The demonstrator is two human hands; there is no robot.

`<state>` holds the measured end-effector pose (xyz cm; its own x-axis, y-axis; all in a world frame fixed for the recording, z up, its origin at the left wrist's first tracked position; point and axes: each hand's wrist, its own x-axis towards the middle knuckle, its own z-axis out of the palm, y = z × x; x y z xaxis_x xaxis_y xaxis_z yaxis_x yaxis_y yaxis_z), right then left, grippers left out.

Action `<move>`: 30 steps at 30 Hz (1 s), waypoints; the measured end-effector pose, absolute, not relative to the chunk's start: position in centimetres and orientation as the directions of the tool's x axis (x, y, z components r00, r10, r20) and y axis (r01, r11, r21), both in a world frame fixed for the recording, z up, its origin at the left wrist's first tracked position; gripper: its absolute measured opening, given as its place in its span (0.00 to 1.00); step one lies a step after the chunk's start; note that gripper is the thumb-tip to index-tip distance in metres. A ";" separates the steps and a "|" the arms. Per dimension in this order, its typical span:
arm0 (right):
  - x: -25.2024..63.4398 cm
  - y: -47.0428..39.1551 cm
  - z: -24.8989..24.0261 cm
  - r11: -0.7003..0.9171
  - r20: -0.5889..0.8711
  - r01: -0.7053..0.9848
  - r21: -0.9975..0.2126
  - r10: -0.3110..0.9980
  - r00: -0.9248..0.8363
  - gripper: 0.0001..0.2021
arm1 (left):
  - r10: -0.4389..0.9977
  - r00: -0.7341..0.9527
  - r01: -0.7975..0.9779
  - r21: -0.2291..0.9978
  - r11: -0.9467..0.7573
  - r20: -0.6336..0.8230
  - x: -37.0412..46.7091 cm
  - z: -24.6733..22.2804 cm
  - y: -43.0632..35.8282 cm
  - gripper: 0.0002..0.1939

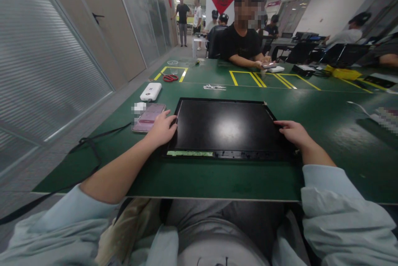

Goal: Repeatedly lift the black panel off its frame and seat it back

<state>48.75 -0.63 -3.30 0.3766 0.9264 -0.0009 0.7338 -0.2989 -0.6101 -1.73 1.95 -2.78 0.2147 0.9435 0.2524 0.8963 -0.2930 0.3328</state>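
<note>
A black flat display panel (226, 125) in a thin frame lies screen side up on the green table, a bright reflection at its middle. Along its near edge runs a strip with a green circuit board (190, 154) at the left. My left hand (161, 128) grips the panel's left edge, fingers bent over the side. On the opposite edge, my right hand (294, 133) holds on with the index finger stretched along the frame; its lower fingers are partly hidden. A pink-screened phone (151, 117) lies just beyond my left hand.
A white power bank (151, 91) and red-handled scissors (170, 78) lie at the far left. Yellow tape (248, 73) marks the table (217, 183). A black strap (93, 143) hangs off the left side. Across sits a person (242, 42) holding a phone. A white cable (360, 108) lies right.
</note>
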 end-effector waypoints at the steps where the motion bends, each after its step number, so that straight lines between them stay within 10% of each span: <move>1: 48.8 -0.6 -3.3 -0.298 -0.001 0.729 -0.616 0.926 0.378 0.23 | 0.948 0.214 0.904 0.321 -0.283 0.235 -1.7 -2.8 2.0 0.25; 30: 48.8 -0.6 -3.4 -0.303 0.014 0.642 -0.704 0.898 0.439 0.23 | 0.928 0.316 0.904 0.234 -0.357 0.197 -1.5 -2.4 2.5 0.26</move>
